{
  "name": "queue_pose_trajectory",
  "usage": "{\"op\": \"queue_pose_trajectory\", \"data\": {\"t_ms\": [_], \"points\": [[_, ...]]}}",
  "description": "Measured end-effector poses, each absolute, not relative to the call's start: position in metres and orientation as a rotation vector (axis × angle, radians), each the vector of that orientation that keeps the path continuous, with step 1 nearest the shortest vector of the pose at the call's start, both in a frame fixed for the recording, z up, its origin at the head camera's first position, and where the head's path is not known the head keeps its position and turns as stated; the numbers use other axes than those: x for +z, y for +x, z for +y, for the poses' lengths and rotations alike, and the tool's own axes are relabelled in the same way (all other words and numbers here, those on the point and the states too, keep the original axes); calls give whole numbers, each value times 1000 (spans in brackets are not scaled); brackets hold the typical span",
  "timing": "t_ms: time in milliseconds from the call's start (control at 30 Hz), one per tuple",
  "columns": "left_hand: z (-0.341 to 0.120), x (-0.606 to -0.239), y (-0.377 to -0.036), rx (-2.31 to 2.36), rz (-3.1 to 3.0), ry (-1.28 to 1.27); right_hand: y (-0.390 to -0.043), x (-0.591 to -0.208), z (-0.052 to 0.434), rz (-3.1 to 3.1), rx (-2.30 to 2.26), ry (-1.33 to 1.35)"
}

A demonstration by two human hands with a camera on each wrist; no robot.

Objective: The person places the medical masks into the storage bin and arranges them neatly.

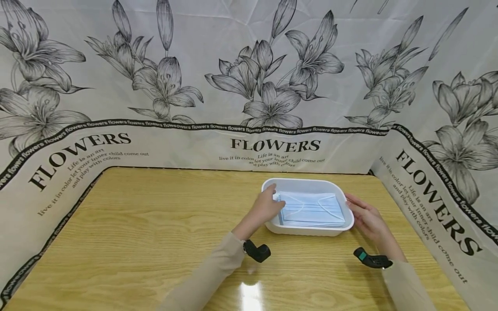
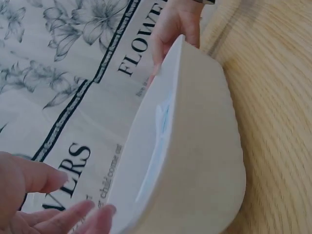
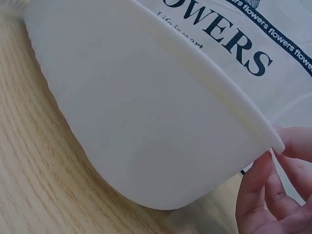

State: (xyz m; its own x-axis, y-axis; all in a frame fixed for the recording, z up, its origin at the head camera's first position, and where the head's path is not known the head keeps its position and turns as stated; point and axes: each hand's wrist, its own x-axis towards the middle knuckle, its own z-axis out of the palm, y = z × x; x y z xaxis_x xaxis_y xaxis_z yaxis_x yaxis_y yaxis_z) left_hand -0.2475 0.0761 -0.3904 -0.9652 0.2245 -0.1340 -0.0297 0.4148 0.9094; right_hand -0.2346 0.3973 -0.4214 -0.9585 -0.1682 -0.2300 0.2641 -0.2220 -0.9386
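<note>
One white tray [image 1: 307, 230] sits on one wooden table [image 1: 155, 233], toward three o'clock of the tabletop. One stack of blue face masks [image 1: 311, 209] lies inside it; how many masks cannot be told. Two hands show: the left hand [image 1: 266, 207] at the tray's nine o'clock, the right hand [image 1: 367, 220] at its three o'clock. Each wrist carries one black camera mount, two altogether.

You have a table [image 1: 155, 242] that looks like light wood with wavy grain lines, and its top is smooth and shiny, with a bright spot of light on it. The white tray [image 1: 307, 230] looks like plastic, smooth and a little dull, not shiny. The blue masks [image 1: 311, 209] inside it look like soft, thin cloth with fine folds. The flower sheet [image 1: 249, 86] around the table looks like thin plastic or paper, with creases and a soft sheen.
</note>
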Motion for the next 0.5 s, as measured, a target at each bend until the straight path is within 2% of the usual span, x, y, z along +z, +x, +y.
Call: {"op": "queue_pose_trajectory", "data": {"t_ms": [133,267,367,500], "points": [[47,-390,-258,1801,2328,176,-238,-421,401,1806,-2178,85],[5,-398,-265,1915,2415,140,-238,-419,405,1890,-2071,212],[-32,-405,-265,1816,2607,78,-235,-419,408,1941,-2004,277],[-82,-411,-261,1596,2825,76,-229,-422,416,2030,-2040,236]]}}
